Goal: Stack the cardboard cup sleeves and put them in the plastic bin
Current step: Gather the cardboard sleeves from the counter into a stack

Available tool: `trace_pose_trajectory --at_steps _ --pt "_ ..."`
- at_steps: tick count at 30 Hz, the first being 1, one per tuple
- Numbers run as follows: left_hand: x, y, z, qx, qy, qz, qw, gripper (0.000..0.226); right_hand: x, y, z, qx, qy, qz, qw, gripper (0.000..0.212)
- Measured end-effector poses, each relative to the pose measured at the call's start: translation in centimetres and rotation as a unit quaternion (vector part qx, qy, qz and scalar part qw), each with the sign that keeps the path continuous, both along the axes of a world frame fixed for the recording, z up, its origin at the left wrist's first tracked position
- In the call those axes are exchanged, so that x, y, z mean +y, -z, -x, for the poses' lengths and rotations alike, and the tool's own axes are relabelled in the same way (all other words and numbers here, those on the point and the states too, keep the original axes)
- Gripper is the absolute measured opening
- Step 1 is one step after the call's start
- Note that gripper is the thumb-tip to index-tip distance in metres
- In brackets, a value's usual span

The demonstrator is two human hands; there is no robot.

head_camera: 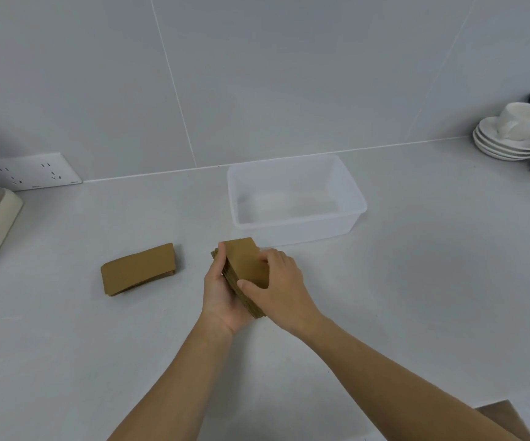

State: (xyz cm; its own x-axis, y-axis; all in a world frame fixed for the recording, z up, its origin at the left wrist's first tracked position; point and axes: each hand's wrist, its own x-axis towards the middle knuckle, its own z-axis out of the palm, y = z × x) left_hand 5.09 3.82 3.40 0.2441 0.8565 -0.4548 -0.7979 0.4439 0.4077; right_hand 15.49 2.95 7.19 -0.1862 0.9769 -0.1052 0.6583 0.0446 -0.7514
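Held stack: a stack of cardboard cup sleeves sat between both hands, just above the white counter and just in front of the plastic bin.
Left hand: the left hand cradled the stack from the left and below, thumb along its left edge, grasping it.
Right hand: the right hand pressed on the stack's top and right side, thumb on the face, also gripping it.
Stack axis: its long axis ran from the near end in the left palm away toward the bin, tilted slightly leftward.
Second pile: a second pile of sleeves lay flat on the counter to the left, well apart, long axis running left to right.
Bin: open, near the wall.
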Motion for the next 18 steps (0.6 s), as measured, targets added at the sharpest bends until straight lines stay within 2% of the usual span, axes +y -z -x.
trace_pose_trajectory --at_steps 6,10,13,16,18 --pt "0.0 0.3 -0.1 0.023 0.034 0.016 0.999 0.054 0.2 1.0 -0.4 -0.024 -0.04 0.003 0.999 0.038" --pt "-0.1 0.3 0.1 0.05 0.057 0.043 0.996 0.04 0.8 0.8 -1.3 -0.013 -0.066 0.021 0.997 0.032" --pt "0.1 0.1 0.2 0.105 0.072 0.035 0.991 0.032 1.4 0.5 -2.3 0.015 -0.087 0.052 0.995 0.023" --pt "0.2 -0.6 0.3 0.154 0.1 0.019 0.983 0.02 2.5 0.3 -3.3 0.026 -0.089 0.042 0.995 0.016" --pt "0.2 -0.8 0.5 0.177 0.113 0.018 0.978 0.02 3.2 0.1 -3.7 0.048 -0.086 0.032 0.995 0.015"
